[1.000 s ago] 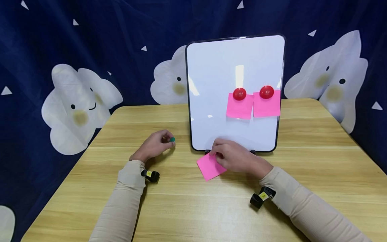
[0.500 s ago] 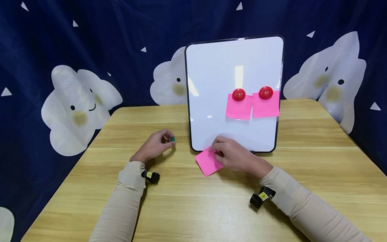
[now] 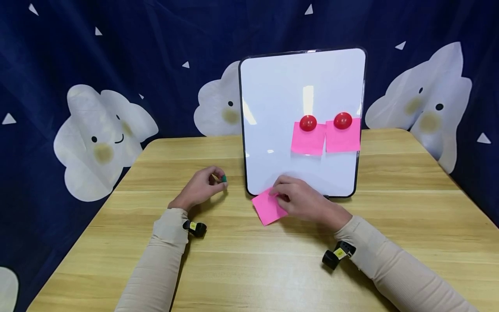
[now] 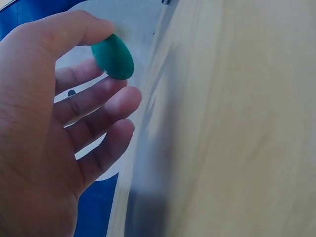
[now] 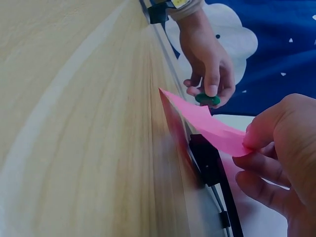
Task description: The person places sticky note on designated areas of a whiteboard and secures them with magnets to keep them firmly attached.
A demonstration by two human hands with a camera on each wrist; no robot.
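Observation:
Between thumb and fingers my left hand (image 3: 199,186) pinches a round green magnet (image 4: 113,57), above the table left of the whiteboard (image 3: 273,99). My right hand (image 3: 302,201) pinches a pink sticky note (image 3: 268,208) by one edge, at the board's lower edge. In the right wrist view the note (image 5: 212,128) bends away from the fingertips, in front of the board's black foot (image 5: 205,158). Two more pink notes, a left one (image 3: 308,141) and a right one (image 3: 343,138), hang side by side on the board, each under a red magnet (image 3: 308,123).
The whiteboard stands upright on a wooden table (image 3: 249,268), near its far edge. Behind the table hangs a dark blue curtain (image 3: 156,43) with white clouds and triangles. Each wrist bears a small black camera, such as the right one (image 3: 331,259).
My right hand has raised the pink note slightly, up toward the board's lower edge, so it now covers the left foot. My left hand with the green magnet has barely moved.

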